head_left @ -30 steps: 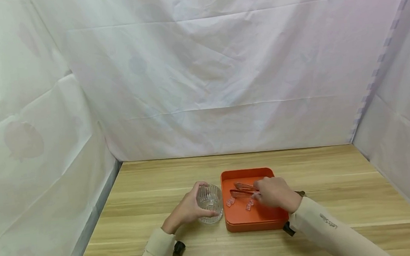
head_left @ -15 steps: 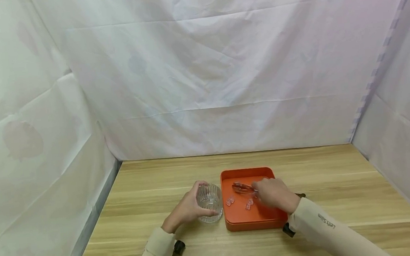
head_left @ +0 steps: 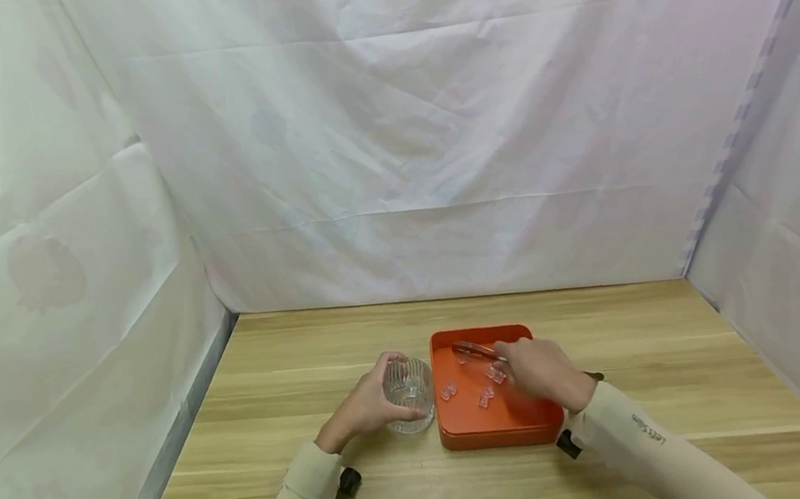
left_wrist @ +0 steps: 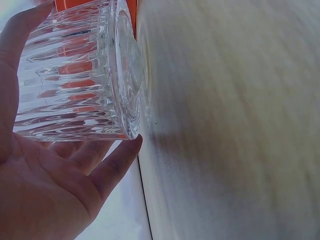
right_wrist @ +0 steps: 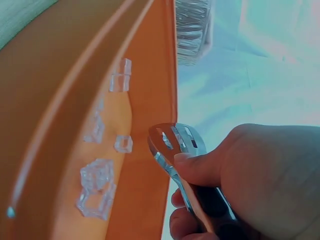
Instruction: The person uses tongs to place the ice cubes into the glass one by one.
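Note:
My left hand point(head_left: 367, 403) holds a clear ribbed drinking glass point(head_left: 411, 395) upright on the table, thumb on the near side and fingers on the far side. In the left wrist view the glass point(left_wrist: 75, 85) lets orange show through. My right hand point(head_left: 540, 371) grips metal serving tongs point(head_left: 474, 351) over an orange tray point(head_left: 496, 439), tips brought together near its back wall. Nothing is visible between the tips of the tongs point(right_wrist: 167, 142) in the right wrist view. Clear pieces like ice cubes point(head_left: 448, 391) lie on the tray floor, some in pairs; one small cube point(right_wrist: 123, 144) lies near the tongs.
The tray's raised walls stand just right of the glass. A wood-grain table point(head_left: 308, 348) extends around both. White cloth point(head_left: 391, 161) hangs behind and on both sides. Each wrist wears a black device point(head_left: 349, 481).
The tongs' arms have gone from spread to together. Their tips have then moved toward the tray's back wall, uncovering some clear cubes. My left hand and the glass stay put.

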The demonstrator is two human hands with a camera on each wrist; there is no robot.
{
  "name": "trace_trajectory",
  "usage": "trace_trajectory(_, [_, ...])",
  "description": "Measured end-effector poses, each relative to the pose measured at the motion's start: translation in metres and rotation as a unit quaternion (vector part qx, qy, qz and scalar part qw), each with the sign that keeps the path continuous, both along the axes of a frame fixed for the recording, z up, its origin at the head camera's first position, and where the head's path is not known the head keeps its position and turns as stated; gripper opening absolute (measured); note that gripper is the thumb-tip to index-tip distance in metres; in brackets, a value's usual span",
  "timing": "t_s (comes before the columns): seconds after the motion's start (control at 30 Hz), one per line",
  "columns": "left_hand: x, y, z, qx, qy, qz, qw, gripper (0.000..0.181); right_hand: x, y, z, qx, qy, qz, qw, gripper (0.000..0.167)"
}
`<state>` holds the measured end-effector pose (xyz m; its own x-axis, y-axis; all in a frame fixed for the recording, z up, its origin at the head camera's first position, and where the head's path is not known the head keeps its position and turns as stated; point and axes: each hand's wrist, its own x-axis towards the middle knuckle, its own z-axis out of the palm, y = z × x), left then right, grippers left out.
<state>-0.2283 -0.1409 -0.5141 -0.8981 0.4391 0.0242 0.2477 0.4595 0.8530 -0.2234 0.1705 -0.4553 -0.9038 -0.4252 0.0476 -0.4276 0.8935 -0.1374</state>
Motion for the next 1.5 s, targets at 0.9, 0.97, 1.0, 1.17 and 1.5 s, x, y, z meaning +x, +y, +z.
trace_trajectory(0.9, [0.0,0.0,0.003,-0.003,-0.005,0.003,1.0,0.096,0.003,0.007,0.018,-0.044,0.084,0.03,0.995,0.025])
trace_trajectory(0.97, [0.0,0.001,0.004,-0.003,-0.005,0.003,1.0,0.096,0.003,0.007,0.019,-0.047,0.084,0.03,0.9949,0.025])
trace_trajectory(1.0, [0.0,0.0,0.004,-0.004,-0.005,0.003,1.0,0.096,0.003,0.007,0.02,-0.048,0.084,0.031,0.9948,0.025])
trace_trajectory(1.17, [0.001,0.0,0.003,-0.005,-0.002,0.0,1.0,0.094,0.004,0.006,0.024,-0.045,0.083,0.032,0.995,0.024])
trace_trajectory(1.5, [0.001,0.001,0.001,-0.005,-0.002,0.001,1.0,0.094,0.004,-0.002,0.038,-0.051,0.078,0.044,0.9947,0.022])
